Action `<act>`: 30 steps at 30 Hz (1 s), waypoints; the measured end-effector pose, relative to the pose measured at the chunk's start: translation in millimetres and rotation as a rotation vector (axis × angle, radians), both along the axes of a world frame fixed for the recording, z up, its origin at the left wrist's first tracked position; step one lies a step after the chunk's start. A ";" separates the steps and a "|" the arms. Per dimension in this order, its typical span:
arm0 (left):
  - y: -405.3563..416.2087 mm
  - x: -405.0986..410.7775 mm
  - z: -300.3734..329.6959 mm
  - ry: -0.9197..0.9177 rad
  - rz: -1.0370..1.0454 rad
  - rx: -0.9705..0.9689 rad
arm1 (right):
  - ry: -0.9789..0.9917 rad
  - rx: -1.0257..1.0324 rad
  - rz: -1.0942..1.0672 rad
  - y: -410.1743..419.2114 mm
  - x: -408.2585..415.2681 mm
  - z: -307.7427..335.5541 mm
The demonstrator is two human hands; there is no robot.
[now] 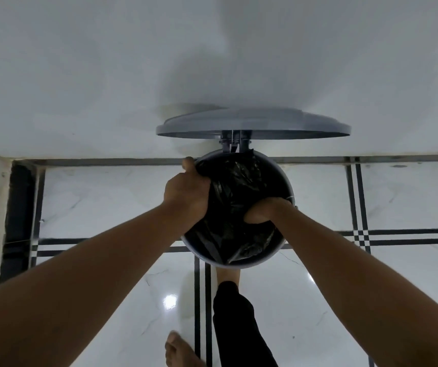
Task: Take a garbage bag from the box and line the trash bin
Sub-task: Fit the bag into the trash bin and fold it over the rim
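Note:
A round grey trash bin [241,264] stands on the floor against the wall, its lid [252,125] raised on the hinge. A crumpled black garbage bag [236,186] fills the bin's mouth. My left hand [186,192] grips the bag's edge at the bin's left rim, thumb over the rim. My right hand [263,211] is pushed down into the bag near the right rim, its fingers curled into the plastic. The box of bags is not in view.
White wall [212,62] directly behind the bin. Glossy white marble floor [112,197] with black stripe lines. My right foot [227,274] rests at the bin's base, apparently on the pedal; my left foot [178,350] stands nearer. A dark gap [19,207] runs along the left wall.

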State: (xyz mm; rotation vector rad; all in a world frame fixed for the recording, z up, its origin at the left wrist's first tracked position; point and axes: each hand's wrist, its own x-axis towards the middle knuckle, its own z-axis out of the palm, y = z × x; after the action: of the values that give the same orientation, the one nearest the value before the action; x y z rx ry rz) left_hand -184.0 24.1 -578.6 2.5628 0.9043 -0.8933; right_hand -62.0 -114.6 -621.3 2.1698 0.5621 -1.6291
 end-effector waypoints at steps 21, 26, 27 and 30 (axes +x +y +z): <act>-17.0 3.5 -24.7 0.369 -0.439 -0.063 | 0.000 0.247 0.472 -10.8 -22.1 -3.0; -5.4 0.0 -15.3 -0.016 -0.113 -0.216 | -0.243 0.676 0.099 -19.5 -19.0 9.9; -1.3 -4.0 -10.2 -0.079 -0.093 -0.218 | -0.309 0.714 0.093 -26.9 -16.7 14.9; 14.3 -14.7 7.2 -0.185 -0.087 -0.152 | -0.506 0.785 0.194 -50.3 -3.4 28.2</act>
State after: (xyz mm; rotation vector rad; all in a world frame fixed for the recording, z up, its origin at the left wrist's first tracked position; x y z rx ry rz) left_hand -198.6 38.4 -571.5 2.5184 0.6515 -0.7033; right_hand -65.4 -165.0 -593.2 2.7940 1.3485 -0.7445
